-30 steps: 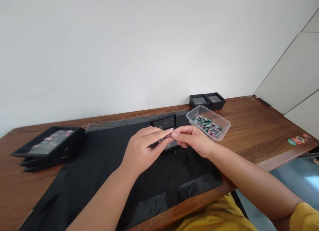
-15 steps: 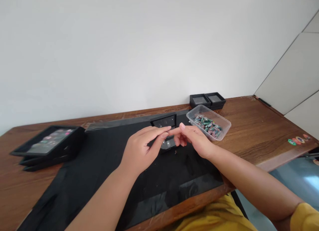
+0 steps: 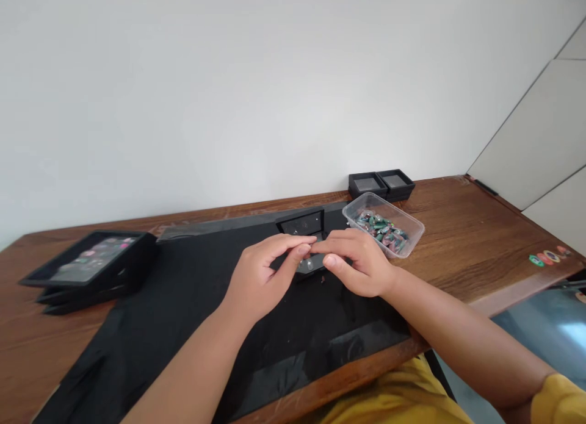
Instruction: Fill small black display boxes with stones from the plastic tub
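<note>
My left hand (image 3: pixel 260 277) and my right hand (image 3: pixel 357 262) meet over a small black box (image 3: pixel 309 264) that lies on the black mat (image 3: pixel 192 326) in the middle of the table. Fingertips of both hands rest on the box's edges, and its clear top shows between them. Just behind it a second small black box (image 3: pixel 302 221) lies on the mat. A clear plastic tub (image 3: pixel 383 224) with several green and reddish stones stands to the right of my right hand.
Two small black boxes (image 3: pixel 381 183) stand at the back by the wall. A flat black display tray (image 3: pixel 86 262) with several coloured stones sits on a stack at the far left. The wooden table (image 3: pixel 485 241) ends at the right, with stickers (image 3: pixel 547 257) near its edge.
My right hand has turned palm down and settled onto the small box, its fingers curled over the right edge. My left hand has stayed almost still on the box's left side.
</note>
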`<state>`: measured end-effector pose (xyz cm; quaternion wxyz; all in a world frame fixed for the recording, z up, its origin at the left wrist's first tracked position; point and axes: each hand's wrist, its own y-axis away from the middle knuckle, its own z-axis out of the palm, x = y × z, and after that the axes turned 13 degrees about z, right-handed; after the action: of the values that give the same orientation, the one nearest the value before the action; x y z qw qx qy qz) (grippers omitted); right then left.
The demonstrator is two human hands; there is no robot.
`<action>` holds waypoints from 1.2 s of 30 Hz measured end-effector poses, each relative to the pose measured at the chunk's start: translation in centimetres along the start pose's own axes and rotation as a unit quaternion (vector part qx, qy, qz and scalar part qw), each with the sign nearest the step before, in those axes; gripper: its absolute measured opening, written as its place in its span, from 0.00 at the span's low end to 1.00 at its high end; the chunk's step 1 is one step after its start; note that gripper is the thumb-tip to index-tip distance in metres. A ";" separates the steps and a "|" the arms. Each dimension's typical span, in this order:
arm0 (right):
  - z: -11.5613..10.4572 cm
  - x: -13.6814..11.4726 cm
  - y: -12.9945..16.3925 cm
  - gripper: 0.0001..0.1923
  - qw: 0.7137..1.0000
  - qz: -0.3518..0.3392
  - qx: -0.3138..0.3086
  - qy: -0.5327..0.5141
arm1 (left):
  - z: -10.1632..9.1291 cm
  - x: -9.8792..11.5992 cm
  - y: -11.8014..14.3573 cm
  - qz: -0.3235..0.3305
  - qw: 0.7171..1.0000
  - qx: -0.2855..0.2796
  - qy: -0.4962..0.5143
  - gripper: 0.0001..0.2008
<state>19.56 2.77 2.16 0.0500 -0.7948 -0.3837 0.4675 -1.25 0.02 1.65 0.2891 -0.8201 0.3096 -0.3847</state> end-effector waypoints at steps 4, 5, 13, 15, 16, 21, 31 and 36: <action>0.1 0.1 0.0 0.26 1.000 -0.004 0.005 -0.003 | -0.2 0.0 0.0 0.022 1.000 -0.003 0.011 0.11; 0.2 0.1 0.1 0.26 1.000 -0.005 0.008 -0.011 | -0.2 0.1 0.0 0.035 0.999 -0.003 0.018 0.11; 0.6 -0.2 0.4 0.29 0.987 0.008 0.016 -0.162 | -0.4 0.7 -0.2 0.137 0.991 0.001 0.010 0.12; 0.6 -0.3 0.5 0.31 0.983 0.028 0.012 -0.182 | -0.5 0.7 -0.3 0.154 0.988 0.000 -0.005 0.12; 0.7 -0.3 0.5 0.32 0.981 0.037 0.010 -0.192 | -0.5 0.8 -0.3 0.160 0.987 0.000 -0.013 0.12; 0.9 -0.5 0.8 0.35 0.966 0.073 -0.013 -0.247 | -0.4 0.9 -0.6 0.178 0.983 0.006 -0.041 0.09; 0.8 -1.1 0.8 0.38 0.965 0.088 -0.015 -0.246 | -0.4 1.4 -0.4 0.145 0.989 0.009 -0.014 0.10; 0.9 -1.0 0.8 0.35 0.966 0.057 -0.005 -0.250 | -0.4 1.6 -0.5 0.143 0.989 0.017 -0.011 0.10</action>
<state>19.01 1.28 2.04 -0.0780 -0.6732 -0.3401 0.6519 -0.60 -0.93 2.89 0.3586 -0.7665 0.4139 -0.3354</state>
